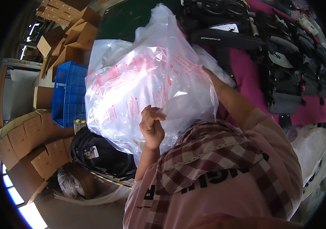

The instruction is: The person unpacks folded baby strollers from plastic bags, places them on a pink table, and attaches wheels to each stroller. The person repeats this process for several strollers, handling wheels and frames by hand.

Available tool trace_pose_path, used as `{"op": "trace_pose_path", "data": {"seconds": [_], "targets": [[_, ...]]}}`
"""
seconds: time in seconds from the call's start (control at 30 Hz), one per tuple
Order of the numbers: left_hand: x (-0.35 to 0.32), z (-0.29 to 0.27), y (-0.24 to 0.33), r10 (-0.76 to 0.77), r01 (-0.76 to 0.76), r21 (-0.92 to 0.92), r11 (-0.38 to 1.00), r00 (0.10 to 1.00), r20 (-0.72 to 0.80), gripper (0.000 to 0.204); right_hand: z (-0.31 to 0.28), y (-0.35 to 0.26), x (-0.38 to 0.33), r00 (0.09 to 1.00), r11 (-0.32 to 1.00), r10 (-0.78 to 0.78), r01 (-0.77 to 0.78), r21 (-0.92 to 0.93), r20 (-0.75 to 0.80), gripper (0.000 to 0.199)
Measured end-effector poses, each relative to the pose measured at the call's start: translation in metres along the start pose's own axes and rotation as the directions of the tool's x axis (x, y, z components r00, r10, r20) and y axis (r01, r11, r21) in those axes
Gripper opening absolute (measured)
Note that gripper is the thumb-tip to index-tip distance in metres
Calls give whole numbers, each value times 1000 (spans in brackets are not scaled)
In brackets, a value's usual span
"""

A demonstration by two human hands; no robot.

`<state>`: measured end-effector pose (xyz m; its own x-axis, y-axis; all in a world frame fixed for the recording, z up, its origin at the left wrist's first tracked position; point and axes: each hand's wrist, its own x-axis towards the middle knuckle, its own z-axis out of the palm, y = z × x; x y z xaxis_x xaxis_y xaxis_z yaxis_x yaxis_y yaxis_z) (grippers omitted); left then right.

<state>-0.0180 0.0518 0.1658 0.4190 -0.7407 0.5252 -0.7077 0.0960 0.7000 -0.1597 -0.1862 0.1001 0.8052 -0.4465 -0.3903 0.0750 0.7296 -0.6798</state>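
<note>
1. Evidently, a large clear plastic bag [144, 91] with red print spreads crumpled in front of the person's checked cloth [208, 160].
2. The left hand [152, 128] is at the bag's near edge, palm side partly turned up, fingers bent inward and partly closed; whether they pinch any film I cannot tell.
3. The right forearm [228, 95] reaches to the bag's right side, where the plastic hides the right hand; how far its fingers are open, or what they hold, I cannot tell.
4. Left of the bag stands a blue crate [68, 97], with cardboard boxes [29, 129] farther left.
5. Just below the bag's left part lies a black bundle [98, 152].
6. Right of the bag, black and grey goods [285, 101] rest on magenta cloth [247, 76].
</note>
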Motion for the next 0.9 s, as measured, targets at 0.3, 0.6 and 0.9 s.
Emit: {"op": "trace_pose_path", "data": {"seconds": [0.3,0.6,0.9], "targets": [[-43,-1,-30,-97,-5,469,883,976,193,20,-11,-14,-15,922,964,194,-115,-241,334,53],[6,36,-31,-104,77,191,979,985,138,9,-16,-5,-38,968,559,-239,204,-804,80,32],[36,102,-14,-432,555,-186,811,782,450,25,5,-4,-69,950,196,-224,262,-945,217,28]]}}
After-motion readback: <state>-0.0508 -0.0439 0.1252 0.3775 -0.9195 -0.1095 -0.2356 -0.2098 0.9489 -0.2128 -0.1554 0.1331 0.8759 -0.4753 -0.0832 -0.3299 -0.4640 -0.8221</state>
